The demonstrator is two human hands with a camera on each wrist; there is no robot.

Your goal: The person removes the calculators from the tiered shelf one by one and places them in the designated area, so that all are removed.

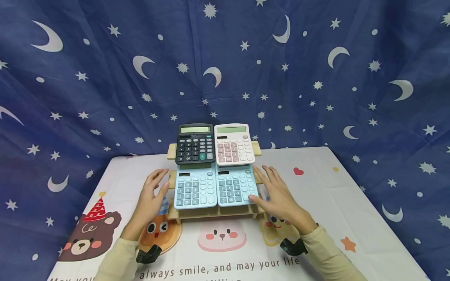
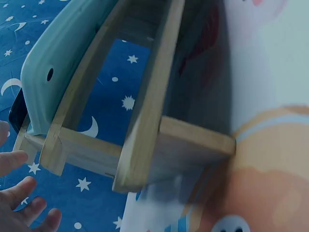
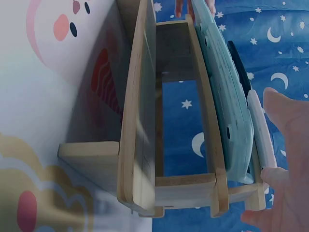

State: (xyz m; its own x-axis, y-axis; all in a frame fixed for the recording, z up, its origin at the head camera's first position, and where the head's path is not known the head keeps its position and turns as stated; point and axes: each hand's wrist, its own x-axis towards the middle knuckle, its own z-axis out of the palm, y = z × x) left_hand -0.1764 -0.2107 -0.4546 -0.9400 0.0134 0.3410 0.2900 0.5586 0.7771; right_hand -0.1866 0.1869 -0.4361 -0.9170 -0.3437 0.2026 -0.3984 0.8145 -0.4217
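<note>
A wooden tiered stand (image 1: 218, 212) bears several calculators. On its upper tier lean a black calculator (image 1: 195, 143) and a white one with pink keys (image 1: 234, 144). Below them rest a left light-blue calculator (image 1: 195, 186) and a right light-blue calculator (image 1: 234, 185), their tops partly covered by the upper pair. My left hand (image 1: 149, 199) hovers left of the stand, fingers loosely bent, with nothing in it; its fingertips also show in the left wrist view (image 2: 29, 203). To the right, my right hand (image 1: 277, 193) has spread fingers at the stand's side, the thumb tip overlapping the right light-blue calculator's lower corner.
A white tablecloth (image 1: 302, 207) with printed cartoon figures and lettering covers the table. Behind it hangs a dark-blue curtain (image 1: 232, 101) with moons and stars. Black wrist devices sit at both sleeves. Through the stand's slats (image 3: 137, 121), the curtain shows.
</note>
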